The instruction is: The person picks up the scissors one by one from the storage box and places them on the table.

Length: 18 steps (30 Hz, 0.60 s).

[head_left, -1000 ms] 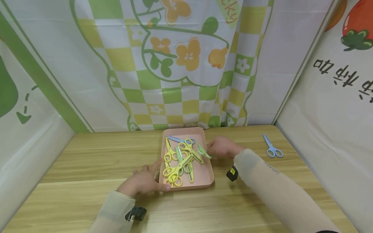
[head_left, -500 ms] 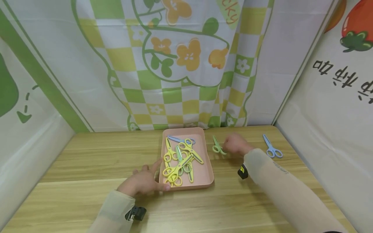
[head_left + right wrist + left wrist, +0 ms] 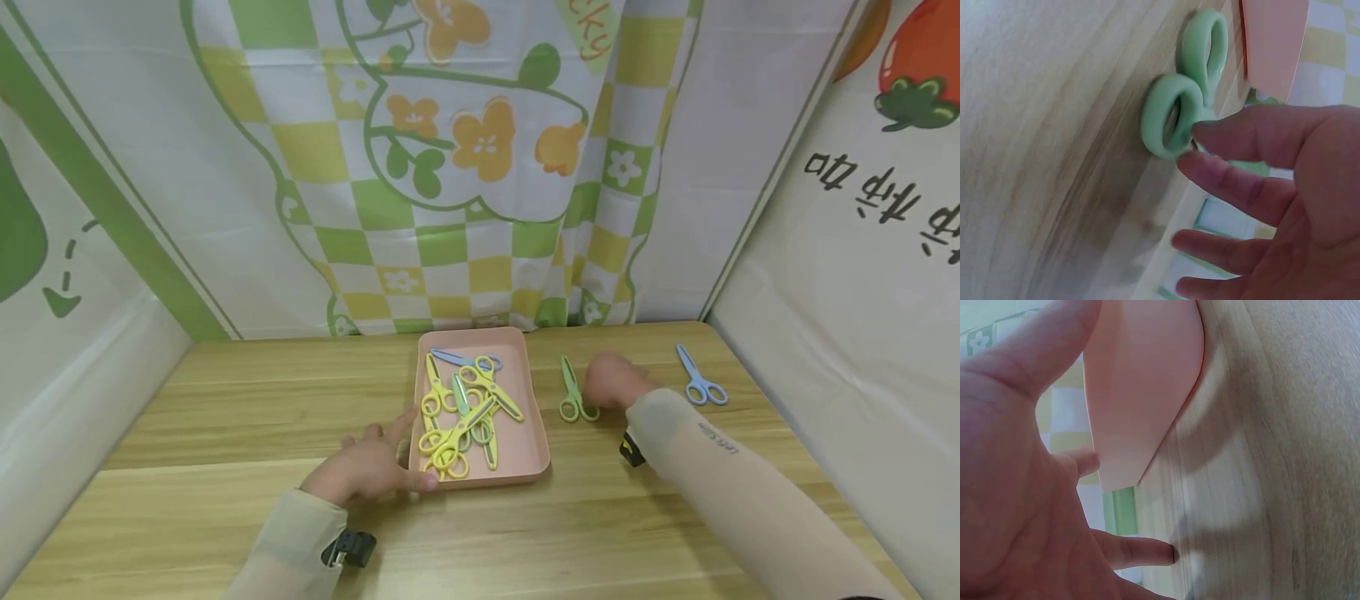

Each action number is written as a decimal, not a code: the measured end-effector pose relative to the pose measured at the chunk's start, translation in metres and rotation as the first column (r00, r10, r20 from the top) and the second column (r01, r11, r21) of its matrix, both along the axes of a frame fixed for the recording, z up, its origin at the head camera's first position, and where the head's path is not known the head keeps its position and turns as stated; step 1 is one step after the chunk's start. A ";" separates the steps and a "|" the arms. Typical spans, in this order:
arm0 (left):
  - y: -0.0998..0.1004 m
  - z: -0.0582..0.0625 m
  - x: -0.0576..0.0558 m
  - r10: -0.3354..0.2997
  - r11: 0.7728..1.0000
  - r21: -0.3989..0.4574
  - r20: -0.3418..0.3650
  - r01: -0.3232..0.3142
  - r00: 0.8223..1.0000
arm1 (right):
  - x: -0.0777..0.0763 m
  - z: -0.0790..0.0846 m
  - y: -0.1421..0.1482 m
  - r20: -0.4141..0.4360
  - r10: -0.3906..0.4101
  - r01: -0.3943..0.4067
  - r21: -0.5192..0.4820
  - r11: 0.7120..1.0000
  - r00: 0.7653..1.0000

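A pink tray point(image 3: 525, 458) holds several scissors, mostly yellow scissors point(image 3: 459, 433) with a pair of blue scissors point(image 3: 457, 360) at the back and green ones among them. At the tray's near left corner is my left hand point(image 3: 367, 468), fingers spread, thumb and index finger at its rim. In the left wrist view, the index fingertip meets the tray wall point(image 3: 1135, 387). Right of the tray, my right hand point(image 3: 617, 380) pinches green scissors point(image 3: 572, 392) by a handle loop, thumb and index finger together there; the other fingers extend loosely. Their blades point toward the back of the table.
Another pair of blue scissors point(image 3: 697, 379) lies near the right edge of the wooden table point(image 3: 480, 542). A checked, flowered curtain point(image 3: 450, 250) hangs behind the table, with printed white walls at both sides.
My right hand has carried the green scissors from the tray's right side rightward over the table, and they have turned more upright in view. The left hand and tray stay put.
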<state>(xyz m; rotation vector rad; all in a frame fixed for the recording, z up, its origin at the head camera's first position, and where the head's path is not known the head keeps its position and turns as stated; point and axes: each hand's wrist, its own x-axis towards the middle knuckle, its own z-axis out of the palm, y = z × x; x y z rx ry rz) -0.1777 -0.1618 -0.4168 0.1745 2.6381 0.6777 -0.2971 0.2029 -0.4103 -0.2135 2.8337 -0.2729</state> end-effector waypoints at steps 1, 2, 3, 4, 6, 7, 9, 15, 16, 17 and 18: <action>0.000 0.000 0.000 0.004 1.000 0.001 0.003 -0.004 1.000 | 0.001 0.001 -0.002 -0.004 0.023 -0.022 0.019 1.000 1.000; 0.000 0.000 0.000 0.007 1.000 0.002 0.005 -0.007 1.000 | 0.001 0.001 -0.004 -0.010 0.047 -0.046 0.031 0.998 0.999; 0.000 0.000 0.000 0.009 1.000 0.003 0.007 -0.009 1.000 | 0.001 0.001 -0.005 -0.014 0.068 -0.067 0.039 0.997 0.998; 0.000 0.000 0.000 0.011 1.000 0.004 0.008 -0.011 1.000 | 0.002 0.001 -0.007 -0.015 0.095 -0.094 0.047 0.994 0.995; 0.000 0.000 0.000 0.012 1.000 0.002 0.008 -0.012 1.000 | 0.002 0.001 -0.008 -0.011 0.150 -0.150 0.062 0.987 0.989; 0.000 0.000 0.000 0.009 1.000 0.001 0.004 -0.009 1.000 | 0.002 0.001 -0.008 -0.006 0.171 -0.170 0.073 0.983 0.985; 0.000 -0.001 0.000 0.003 1.000 0.000 -0.003 -0.003 1.000 | 0.003 0.001 -0.006 0.012 0.185 -0.185 0.082 0.979 0.983; 0.000 -0.002 0.000 -0.009 1.000 -0.001 -0.014 0.009 1.000 | 0.002 0.002 0.005 0.018 0.193 -0.194 0.102 0.976 0.981; 0.000 -0.002 -0.001 -0.010 1.000 -0.001 -0.015 0.010 1.000 | 0.001 0.001 0.008 0.015 0.189 -0.190 0.098 0.977 0.982; 0.000 -0.002 -0.001 -0.011 1.000 -0.002 -0.015 0.011 1.000 | 0.001 0.001 0.011 0.012 0.183 -0.184 0.095 0.978 0.983; 0.000 -0.002 -0.001 -0.010 1.000 -0.001 -0.014 0.010 1.000 | 0.000 0.000 0.015 0.009 0.176 -0.176 0.092 0.980 0.984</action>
